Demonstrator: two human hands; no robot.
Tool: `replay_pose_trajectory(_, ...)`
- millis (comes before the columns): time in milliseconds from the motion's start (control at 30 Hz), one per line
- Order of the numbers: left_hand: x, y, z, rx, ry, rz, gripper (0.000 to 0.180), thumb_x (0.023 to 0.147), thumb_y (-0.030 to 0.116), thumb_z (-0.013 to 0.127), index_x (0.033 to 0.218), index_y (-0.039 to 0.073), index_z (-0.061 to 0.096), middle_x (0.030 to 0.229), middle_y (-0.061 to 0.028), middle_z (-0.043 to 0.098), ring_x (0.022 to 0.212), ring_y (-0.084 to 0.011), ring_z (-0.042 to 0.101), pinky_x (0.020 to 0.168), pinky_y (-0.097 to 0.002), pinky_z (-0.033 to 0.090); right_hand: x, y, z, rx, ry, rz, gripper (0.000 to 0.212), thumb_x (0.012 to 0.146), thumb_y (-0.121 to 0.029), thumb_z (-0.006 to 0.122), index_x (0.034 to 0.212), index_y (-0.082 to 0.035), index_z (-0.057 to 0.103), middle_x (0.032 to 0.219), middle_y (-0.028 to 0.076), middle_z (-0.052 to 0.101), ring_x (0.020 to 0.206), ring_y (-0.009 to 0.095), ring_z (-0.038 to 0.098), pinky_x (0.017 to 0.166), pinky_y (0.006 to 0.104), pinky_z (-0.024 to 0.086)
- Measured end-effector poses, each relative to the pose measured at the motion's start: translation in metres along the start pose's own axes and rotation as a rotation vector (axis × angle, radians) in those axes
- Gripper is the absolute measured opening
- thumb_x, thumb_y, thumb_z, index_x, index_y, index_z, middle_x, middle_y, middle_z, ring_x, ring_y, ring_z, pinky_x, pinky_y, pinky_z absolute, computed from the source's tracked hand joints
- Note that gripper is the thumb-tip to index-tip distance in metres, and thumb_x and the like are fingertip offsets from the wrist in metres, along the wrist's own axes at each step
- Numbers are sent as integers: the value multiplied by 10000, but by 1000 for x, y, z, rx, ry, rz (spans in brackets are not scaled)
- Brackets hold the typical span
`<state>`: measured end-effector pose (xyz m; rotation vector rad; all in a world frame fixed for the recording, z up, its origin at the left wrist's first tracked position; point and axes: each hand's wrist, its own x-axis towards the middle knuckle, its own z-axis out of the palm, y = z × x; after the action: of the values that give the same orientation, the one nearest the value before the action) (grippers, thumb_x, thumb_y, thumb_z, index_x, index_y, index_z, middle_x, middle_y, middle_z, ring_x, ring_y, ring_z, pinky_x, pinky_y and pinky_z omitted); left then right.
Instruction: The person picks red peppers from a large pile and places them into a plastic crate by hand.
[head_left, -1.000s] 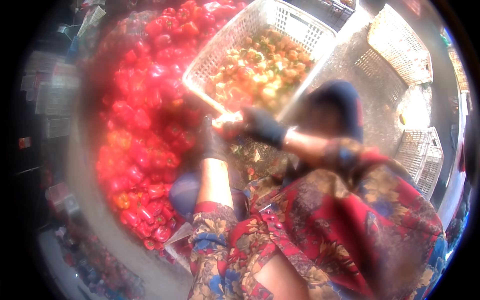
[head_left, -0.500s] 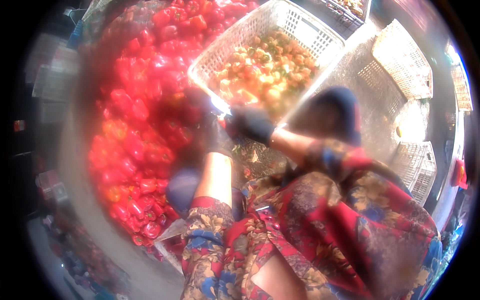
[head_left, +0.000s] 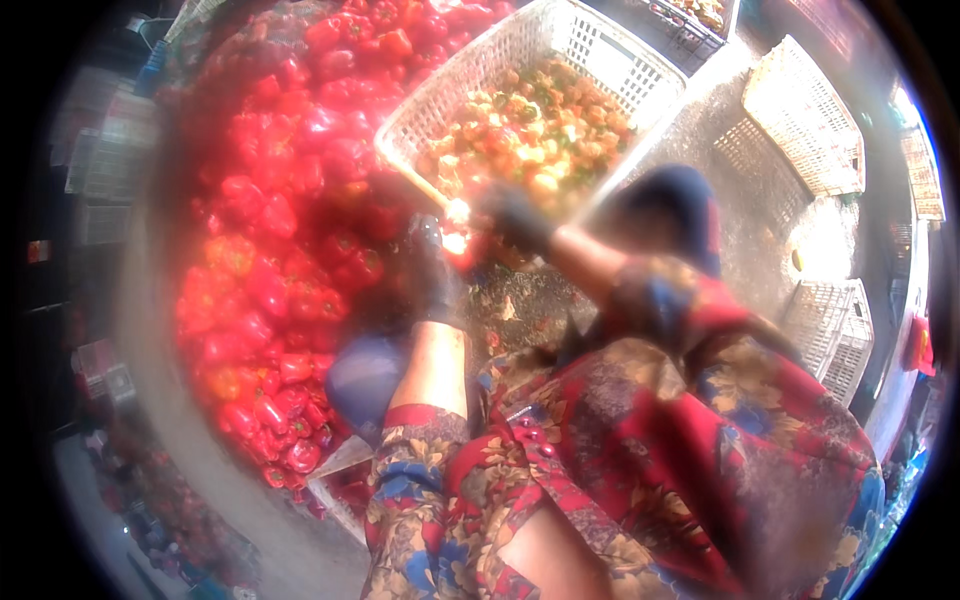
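Note:
In a dark glove, my left hand (head_left: 435, 265) is closed around a red bell pepper (head_left: 462, 248), just outside the near corner of a white plastic crate (head_left: 415, 180). Strong glare falls on the pepper and blurs its outline. My right hand (head_left: 515, 220), also dark-gloved, is over the crate's near edge, close to the pepper. Motion smears its fingers, and whether they hold anything is hidden. Inside the crate lies a heap of orange-green pepper cores (head_left: 540, 125). To the left spreads a large pile of red bell peppers (head_left: 265, 210).
Two white crates stand at the right, one farther off (head_left: 800, 115) and one nearer (head_left: 825, 330). A dark crate (head_left: 690, 25) with pieces in it is at the far edge. By my left forearm is a pale container (head_left: 340, 480). Scraps lie on the floor (head_left: 515, 300).
My right hand has moved up and slightly away from my left, toward the crate. My left hand has shifted slightly down, and the red pepper beside it shows more.

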<state>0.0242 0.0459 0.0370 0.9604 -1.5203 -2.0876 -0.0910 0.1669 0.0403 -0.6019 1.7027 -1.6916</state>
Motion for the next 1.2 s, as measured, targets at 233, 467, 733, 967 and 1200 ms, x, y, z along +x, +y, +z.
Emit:
replay_pose_trajectory(233,-7,27,19,-30,-128,99,506,964,328,512,1311,-38,474,1271,-164,530,1141,-261,534,971,-377,451,-5,-18,-16,-288,-131,-158,420,912,-307,620,1284,-115,588,1069,141,670,973,243,646,847,358,499)
replay_pose_trajectory(467,2,18,-15,623,-26,673,484,814,268,745,1144,-27,549,1193,-201,561,1018,-287,577,866,-386,500,-17,-67,-31,-724,125,35,225,906,-225,550,1062,-91,640,852,165,671,791,331,665,693,442,512)
replay_pose_trajectory(733,-20,59,25,-227,-99,-67,583,924,348,570,1395,54,394,1172,-108,540,1042,-237,558,851,-380,516,-31,-32,-24,-772,-369,-393,177,861,-234,548,843,-123,685,835,102,680,778,303,666,666,408,528)
replay_pose_trajectory(967,-11,48,16,-336,-63,-184,531,926,366,559,1342,61,431,1136,-107,554,1006,-241,575,842,-374,519,-37,-66,-39,-830,-380,-514,145,853,-197,563,837,-120,685,828,101,669,746,308,650,667,398,524)
replay_pose_trajectory(1200,-7,49,21,-225,-47,-93,446,946,351,528,1261,39,480,1102,-106,566,996,-239,576,859,-381,509,-43,-91,-5,-1211,-390,-64,155,843,-208,574,891,-112,686,838,127,682,766,316,670,685,400,528)
